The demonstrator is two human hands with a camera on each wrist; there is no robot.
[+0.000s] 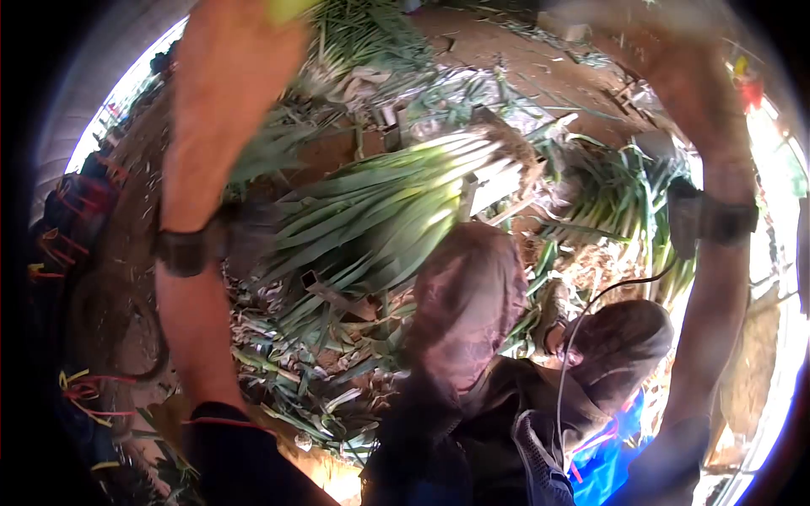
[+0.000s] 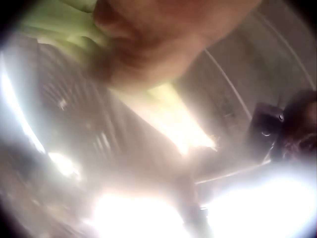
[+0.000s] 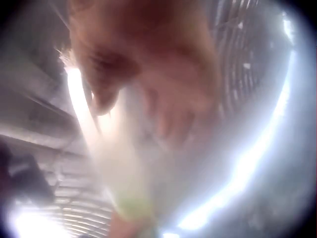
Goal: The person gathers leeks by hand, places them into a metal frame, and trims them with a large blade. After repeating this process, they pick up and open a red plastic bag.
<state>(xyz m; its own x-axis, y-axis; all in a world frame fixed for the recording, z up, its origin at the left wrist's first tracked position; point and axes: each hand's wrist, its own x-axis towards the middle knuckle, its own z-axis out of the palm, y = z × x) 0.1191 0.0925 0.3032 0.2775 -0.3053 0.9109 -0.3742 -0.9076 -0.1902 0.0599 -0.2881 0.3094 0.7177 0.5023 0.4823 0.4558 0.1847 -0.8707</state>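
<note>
My left hand (image 2: pixel 158 39) grips leeks in the left wrist view. Their pale green leaves (image 2: pixel 64 25) pass above the fist, and the white stems (image 2: pixel 171 119) stick out below it toward the rooted ends. My right hand (image 3: pixel 148 64) is blurred in the right wrist view, its thumb and a finger curled at the white part of the leeks (image 3: pixel 124 153), its other fingers hanging to the side. One stem with roots (image 3: pixel 77 89) shows beside the thumb. In the head view both forearms reach up, and the hands are at or beyond the top edge.
A big pile of leeks (image 1: pixel 380 194) lies in front of the knees, held between metal uprights (image 1: pixel 333 295). More leeks lie at the right (image 1: pixel 616 202) and at the top (image 1: pixel 371 38). Trimmed leaves (image 1: pixel 312 379) litter the ground. A cable (image 1: pixel 603 295) runs to the right wrist camera.
</note>
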